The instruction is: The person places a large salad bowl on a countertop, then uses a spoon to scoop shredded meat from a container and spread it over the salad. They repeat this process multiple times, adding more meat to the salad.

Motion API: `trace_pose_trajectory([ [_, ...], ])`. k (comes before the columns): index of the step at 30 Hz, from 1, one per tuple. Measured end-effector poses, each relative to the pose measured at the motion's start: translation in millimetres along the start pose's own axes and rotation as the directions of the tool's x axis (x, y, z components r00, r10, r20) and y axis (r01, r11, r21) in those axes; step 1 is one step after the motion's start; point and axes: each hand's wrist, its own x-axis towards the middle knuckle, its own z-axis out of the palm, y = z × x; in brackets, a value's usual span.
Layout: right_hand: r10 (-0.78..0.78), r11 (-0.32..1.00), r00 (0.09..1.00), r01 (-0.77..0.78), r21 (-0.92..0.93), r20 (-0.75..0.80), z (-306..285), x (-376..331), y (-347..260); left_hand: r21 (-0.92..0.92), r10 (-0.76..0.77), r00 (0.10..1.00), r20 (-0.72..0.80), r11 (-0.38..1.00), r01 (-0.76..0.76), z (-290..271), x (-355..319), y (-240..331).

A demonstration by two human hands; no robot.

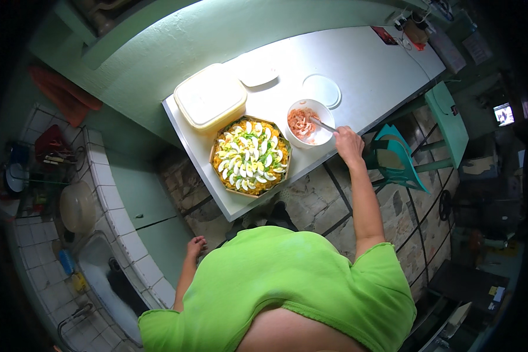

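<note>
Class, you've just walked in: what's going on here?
The person's right hand holds a utensil that reaches into a white bowl of pinkish pieces. To the bowl's left, an octagonal tray of food is topped with egg slices. The left hand hangs away from the table, nothing visible in it.

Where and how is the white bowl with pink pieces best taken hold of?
Perhaps pinch the white bowl by its near rim, coming from the person's side: it is round and open upward; the octagonal tray stands close at its left, the round lid lies behind, and the right hand holds a utensil over its right rim.
</note>
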Motion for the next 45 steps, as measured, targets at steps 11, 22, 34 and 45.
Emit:
trace_pose_trajectory([
  [11, -0.302, 0.927, 0.929, 0.339, 0.163, -0.211, 4.5, -74.2, -34.4, -0.010, -0.027, 0.999, 0.026, 1.000, 0.027, -1.8, 9.4, -17.5],
  [22, -0.362, 0.926, 0.926, 0.371, 0.077, -0.107, 27.1, -76.8, -42.7, 0.046, 0.013, 0.999, 0.053, 0.999, -0.016, 0.5, 10.8, -2.7],
  [34, -0.378, 0.925, 0.924, 0.379, 0.002, -0.065, 16.6, -87.9, -41.4, 0.027, -0.020, 0.998, 0.054, 0.999, 0.018, 2.0, 9.1, -15.7],
  [45, -0.182, 0.953, 0.962, 0.223, 0.204, -0.202, -24.2, -56.7, -6.0, 0.067, 0.015, 0.998, 0.055, 0.998, -0.019, 3.6, 15.9, 2.5],
])
